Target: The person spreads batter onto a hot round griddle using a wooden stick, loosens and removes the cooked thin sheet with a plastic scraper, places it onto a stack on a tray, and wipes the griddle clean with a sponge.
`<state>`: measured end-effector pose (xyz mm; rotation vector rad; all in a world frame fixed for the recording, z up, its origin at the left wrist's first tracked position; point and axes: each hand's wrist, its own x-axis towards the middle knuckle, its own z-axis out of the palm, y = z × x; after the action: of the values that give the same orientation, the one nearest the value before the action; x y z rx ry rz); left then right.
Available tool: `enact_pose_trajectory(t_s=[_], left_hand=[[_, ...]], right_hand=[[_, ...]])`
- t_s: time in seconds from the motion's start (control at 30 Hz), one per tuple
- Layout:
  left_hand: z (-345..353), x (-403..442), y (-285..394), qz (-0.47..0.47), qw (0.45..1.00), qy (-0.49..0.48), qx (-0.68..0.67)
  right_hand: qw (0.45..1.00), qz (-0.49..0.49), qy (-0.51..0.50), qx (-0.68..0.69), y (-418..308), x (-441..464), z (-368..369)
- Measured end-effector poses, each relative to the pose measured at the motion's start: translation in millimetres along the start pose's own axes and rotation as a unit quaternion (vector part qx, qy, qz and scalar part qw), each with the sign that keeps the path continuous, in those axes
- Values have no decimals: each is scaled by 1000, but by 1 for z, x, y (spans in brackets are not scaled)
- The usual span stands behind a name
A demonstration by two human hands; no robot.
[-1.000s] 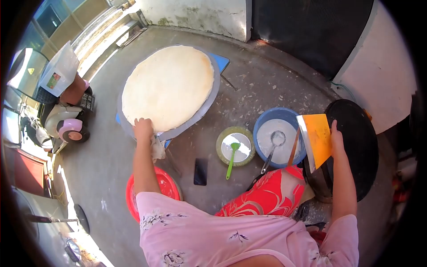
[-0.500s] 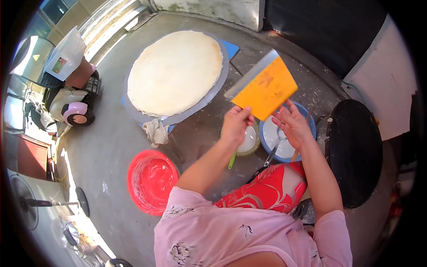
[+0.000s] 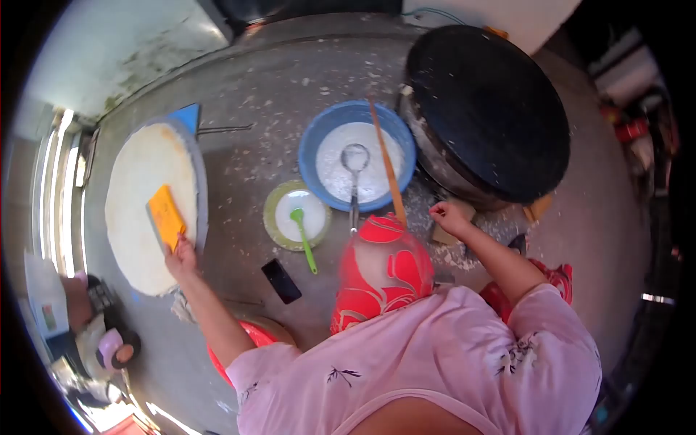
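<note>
My left hand [image 3: 181, 257] grips a yellow scraper [image 3: 167, 216] by its lower end, over the round stack of pale flatbreads [image 3: 134, 206] at the left. Beside the round black griddle [image 3: 489, 109], my right hand [image 3: 449, 217] has its fingers drawn together; whether anything small is between them cannot be made out. A blue basin [image 3: 310, 148] of white batter holds a metal ladle [image 3: 354, 159], and a wooden stick [image 3: 386, 156] lies across it. On a green-rimmed bowl [image 3: 272, 225] of white liquid rests a green brush [image 3: 304, 239].
A black phone [image 3: 281, 281] lies on the floor below the bowl. Partly behind my left arm is a red basin [image 3: 261, 335]. A cloth [image 3: 182, 308] hangs under the flatbread stack. At the lower left stands a scooter [image 3: 116, 348].
The view has swung right. The scraper, earlier in my right hand and then between both hands, is now in my left hand over the flatbreads. My right hand has moved away toward the griddle.
</note>
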<state>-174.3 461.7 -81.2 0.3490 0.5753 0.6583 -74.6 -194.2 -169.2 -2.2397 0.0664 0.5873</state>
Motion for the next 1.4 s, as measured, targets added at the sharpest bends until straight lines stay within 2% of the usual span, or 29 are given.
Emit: enact_pose_trajectory(t_s=[0.03, 0.13, 0.2, 0.23, 0.3, 0.33, 0.37, 0.43, 0.47, 0.5, 0.53, 0.57, 0.6, 0.63, 0.67, 0.7, 0.73, 0.77, 0.83, 0.9, 0.97, 1.03, 1.1, 1.13, 1.17, 1.2, 1.3, 1.33, 1.4], left_hand=[[35, -34, -17, 50, 993, 100, 44], [63, -97, -64, 158, 934, 146, 285], [69, -147, -111, 134, 887, 47, 440], [71, -166, -128, 106, 876, 16, 470], [79, -203, -161, 53, 864, -16, 501], [85, -218, -177, 28, 865, -18, 501], [86, -226, -189, 34, 868, -25, 494], [85, -240, -199, -34, 846, -76, 527], [87, -245, -201, -31, 846, -81, 526], [90, -250, -202, -26, 820, -118, 559], [94, -256, -204, -23, 793, -155, 589], [99, -263, -211, -24, 792, -160, 588], [105, -272, -219, 44, 770, -194, 607], [112, -280, -227, 112, 742, -226, 621], [118, -291, -233, 133, 733, -248, 620], [123, -299, -238, 128, 735, -252, 617], [128, -307, -242, 160, 707, -279, 630], [134, -313, -248, 191, 679, -306, 640], [146, -319, -257, 189, 662, -315, 653], [148, -315, -262, 247, 544, -343, 725], [151, -314, -267, 231, 564, -328, 722], [155, -310, -276, 226, 534, -339, 741], [167, -311, -285, 224, 535, -323, 748], [175, -310, -289, 225, 511, -329, 761], [181, -310, -291, 224, 485, -336, 776], [183, -311, -295, 218, 490, -313, 784], [181, -307, -298, 229, 474, -317, 789], [184, -307, -300, 232, 470, -312, 792], [190, -311, -305, 221, 478, -305, 794]], right_hand=[[998, 27, 15, -56, 18, -8, 3], [992, 103, 29, -64, 60, -23, 12], [952, 276, -20, 129, 62, -26, 9], [950, 280, -16, 136, 54, -26, 13], [907, 398, 137, 18, 38, -21, 13], [900, 408, 148, 41, 70, -7, 28], [903, 399, 155, 44, 69, -1, 25], [876, 430, 217, 11, 56, 6, 24], [879, 430, 205, 28, 49, 4, 18], [878, 430, 207, 32, 48, 1, 15], [891, 398, 216, 6, 50, -4, 13], [902, 366, 227, -20, 50, -9, 9], [900, 367, 234, -18, 45, -19, 2], [950, 249, 187, -29, 34, -34, -9], [982, 127, 135, -42, 21, -52, -23], [988, 33, 134, -66, 1, -70, -40], [986, -60, 130, -90, -20, -87, -58], [985, -54, 134, -94, -35, -98, -83], [928, -190, 248, -202, -53, -100, -132], [887, -166, 333, -274, -47, -80, -168], [881, -146, 342, -293, -36, -54, -186], [887, -182, 300, -300, -28, -24, -199], [859, -207, 335, -326, -15, 17, -224], [845, -215, 350, -342, -8, 42, -241], [813, -219, 380, -383, 3, 69, -260], [785, -212, 425, -397, 11, 97, -279], [758, -94, 455, -459, 37, 168, -343], [767, 27, 420, -484, 37, 189, -364], [807, 110, 401, -418, 18, 217, -383]])
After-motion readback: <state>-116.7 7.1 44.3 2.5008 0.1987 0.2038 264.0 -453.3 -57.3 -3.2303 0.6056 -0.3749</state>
